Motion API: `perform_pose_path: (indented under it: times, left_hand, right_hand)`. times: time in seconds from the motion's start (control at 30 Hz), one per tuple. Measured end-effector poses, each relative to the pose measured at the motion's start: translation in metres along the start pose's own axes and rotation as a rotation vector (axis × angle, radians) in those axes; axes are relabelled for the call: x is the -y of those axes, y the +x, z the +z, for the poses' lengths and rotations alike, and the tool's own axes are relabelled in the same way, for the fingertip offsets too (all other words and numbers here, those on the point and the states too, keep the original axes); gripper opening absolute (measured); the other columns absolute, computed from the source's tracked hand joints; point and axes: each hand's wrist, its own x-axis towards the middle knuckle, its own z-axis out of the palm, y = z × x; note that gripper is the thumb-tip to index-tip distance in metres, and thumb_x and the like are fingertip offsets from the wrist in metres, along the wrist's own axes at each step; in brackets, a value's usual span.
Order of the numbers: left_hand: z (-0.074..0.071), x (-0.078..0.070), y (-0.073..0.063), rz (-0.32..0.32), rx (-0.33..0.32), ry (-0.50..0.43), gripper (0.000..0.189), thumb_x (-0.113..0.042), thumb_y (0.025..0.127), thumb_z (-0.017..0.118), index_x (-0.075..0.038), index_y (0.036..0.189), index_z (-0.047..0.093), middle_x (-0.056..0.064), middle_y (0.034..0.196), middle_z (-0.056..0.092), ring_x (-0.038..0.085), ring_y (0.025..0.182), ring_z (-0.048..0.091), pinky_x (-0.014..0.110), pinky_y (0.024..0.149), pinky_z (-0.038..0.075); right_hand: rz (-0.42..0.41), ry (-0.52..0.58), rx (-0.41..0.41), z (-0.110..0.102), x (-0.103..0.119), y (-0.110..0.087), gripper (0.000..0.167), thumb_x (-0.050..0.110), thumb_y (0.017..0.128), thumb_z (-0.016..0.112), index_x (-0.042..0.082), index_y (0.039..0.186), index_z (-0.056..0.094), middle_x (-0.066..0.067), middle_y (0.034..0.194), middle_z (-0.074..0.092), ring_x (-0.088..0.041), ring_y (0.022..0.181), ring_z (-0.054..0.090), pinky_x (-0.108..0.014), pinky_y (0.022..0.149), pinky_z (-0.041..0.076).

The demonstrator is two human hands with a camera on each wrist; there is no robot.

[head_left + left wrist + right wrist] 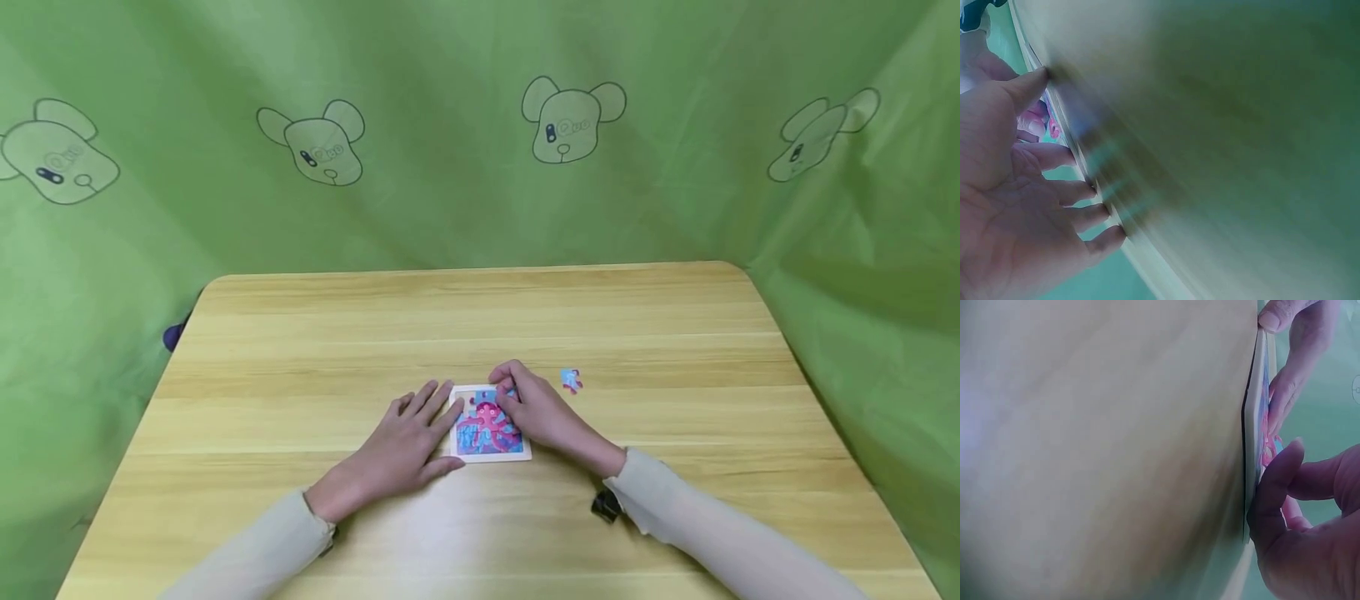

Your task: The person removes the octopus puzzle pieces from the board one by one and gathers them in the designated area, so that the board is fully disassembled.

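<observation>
A small square jigsaw puzzle (489, 429) in a white frame lies on the table, showing a pink octopus on blue. Bare tan backing shows at its upper left. My left hand (405, 446) lies palm down with fingers spread, thumb and index finger touching the frame's left side. Over the upper right of the puzzle, my right hand (534, 408) has curled fingers. In the right wrist view, a blue and pink puzzle piece (1277, 445) stands raised at its fingertips, seemingly pinched; the fingers hide much of it. A loose piece (572, 381) lies right of that hand.
The wooden table (337, 333) reaches to green curtains (450, 192) printed with bear heads, which hang behind it and at both sides. Something black (606, 506) is at the right cuff. A dark purple object (173, 336) shows past the table's left edge.
</observation>
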Motion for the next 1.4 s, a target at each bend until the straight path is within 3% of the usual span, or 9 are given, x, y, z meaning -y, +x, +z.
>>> perform_pose_path:
  times: [0.23, 0.47, 0.6, 0.77, 1.03, 1.4]
  left_hand:
    - [-0.001, 0.003, -0.005, 0.013, 0.001, -0.021, 0.080, -0.054, 0.109, 0.063, -0.006, 0.169, 0.040, 0.026, 0.176, 0.021, 0.049, 0.162, 0.019, 0.069, 0.123, 0.027]
    - [-0.002, 0.006, -0.005, 0.042, -0.009, -0.042, 0.079, -0.051, 0.109, 0.064, -0.004, 0.168, 0.041, 0.021, 0.177, 0.024, 0.047, 0.162, 0.018, 0.069, 0.122, 0.028]
    - [-0.003, 0.007, -0.004, 0.051, -0.006, -0.037, 0.078, -0.051, 0.109, 0.065, -0.007, 0.168, 0.041, 0.020, 0.177, 0.025, 0.048, 0.162, 0.020, 0.070, 0.121, 0.029]
    - [-0.004, 0.008, -0.004, 0.066, 0.013, -0.037, 0.072, -0.050, 0.110, 0.063, -0.015, 0.169, 0.043, 0.022, 0.177, 0.023, 0.050, 0.162, 0.020, 0.071, 0.120, 0.030]
    - [-0.004, 0.007, -0.004, 0.124, 0.014, 0.008, 0.059, -0.045, 0.113, 0.058, -0.027, 0.168, 0.048, 0.030, 0.175, 0.022, 0.056, 0.159, 0.021, 0.074, 0.118, 0.031]
    - [-0.004, 0.006, -0.001, 0.130, 0.024, 0.053, 0.058, -0.042, 0.113, 0.060, -0.027, 0.168, 0.048, 0.033, 0.172, 0.027, 0.059, 0.156, 0.025, 0.074, 0.115, 0.035]
  right_hand:
    - [0.004, -0.005, 0.017, 0.001, 0.000, 0.003, 0.013, 0.004, 0.112, 0.059, 0.004, 0.123, 0.066, -0.006, 0.101, 0.064, -0.019, 0.083, 0.057, -0.033, 0.074, 0.050]
    - [0.098, 0.156, 0.047, -0.002, -0.001, 0.005, 0.016, 0.001, 0.111, 0.059, -0.001, 0.126, 0.066, -0.010, 0.098, 0.066, -0.018, 0.071, 0.061, -0.027, 0.060, 0.054]
    - [0.129, 0.218, 0.057, -0.005, -0.001, 0.005, 0.019, 0.001, 0.111, 0.059, -0.004, 0.128, 0.066, -0.012, 0.100, 0.067, -0.019, 0.073, 0.063, -0.027, 0.060, 0.055]
    - [0.124, 0.219, 0.053, -0.012, -0.002, 0.001, 0.019, 0.005, 0.109, 0.065, -0.003, 0.126, 0.070, -0.010, 0.097, 0.071, -0.020, 0.075, 0.065, -0.027, 0.065, 0.056]
    - [0.109, 0.243, 0.006, -0.041, -0.009, -0.012, 0.022, 0.009, 0.107, 0.070, -0.003, 0.125, 0.072, -0.017, 0.094, 0.071, -0.027, 0.079, 0.065, -0.026, 0.063, 0.052]
    - [0.121, 0.189, -0.071, -0.090, -0.039, -0.031, 0.029, 0.014, 0.109, 0.069, -0.005, 0.130, 0.067, -0.020, 0.100, 0.071, -0.027, 0.081, 0.065, -0.027, 0.058, 0.051]
